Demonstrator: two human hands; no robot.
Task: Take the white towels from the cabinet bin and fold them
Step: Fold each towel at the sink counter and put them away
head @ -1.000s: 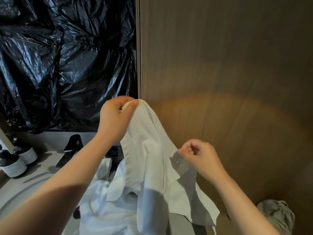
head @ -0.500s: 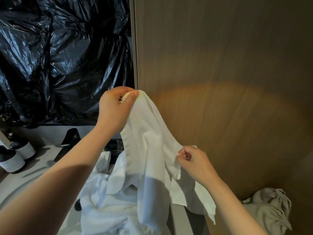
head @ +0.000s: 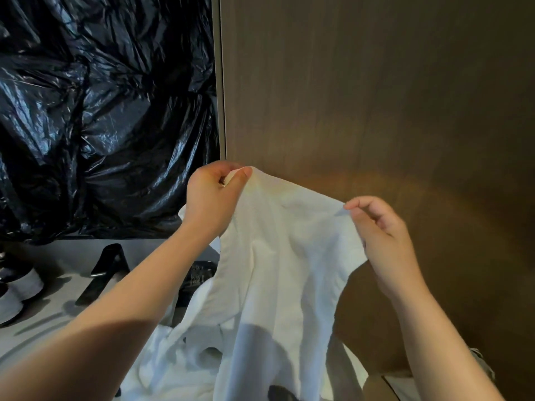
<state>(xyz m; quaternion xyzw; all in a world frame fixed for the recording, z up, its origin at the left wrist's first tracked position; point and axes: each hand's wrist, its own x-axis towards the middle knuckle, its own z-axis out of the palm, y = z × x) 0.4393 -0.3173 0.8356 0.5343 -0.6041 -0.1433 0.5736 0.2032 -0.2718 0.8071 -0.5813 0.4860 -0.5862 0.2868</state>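
Note:
A white towel (head: 283, 256) hangs in front of me, held up by its top edge. My left hand (head: 212, 198) pinches one upper corner between thumb and fingers. My right hand (head: 379, 227) pinches the other upper corner, so the edge stretches between the two hands. The towel's lower part drapes down onto a heap of more white towels (head: 173, 357) on the counter. No cabinet bin is in view.
A brown wood panel (head: 376, 96) stands close behind the towel. Crinkled black plastic sheeting (head: 101, 111) covers the left wall. On the grey counter (head: 52, 319) lie a black faucet-like piece (head: 107, 267) and dark bottles with white labels (head: 17, 287). A grey cloth (head: 483, 363) shows at the lower right.
My right hand has risen and moved right, drawing its corner up level with the left hand and spreading the top edge. My left hand stayed about where it was.

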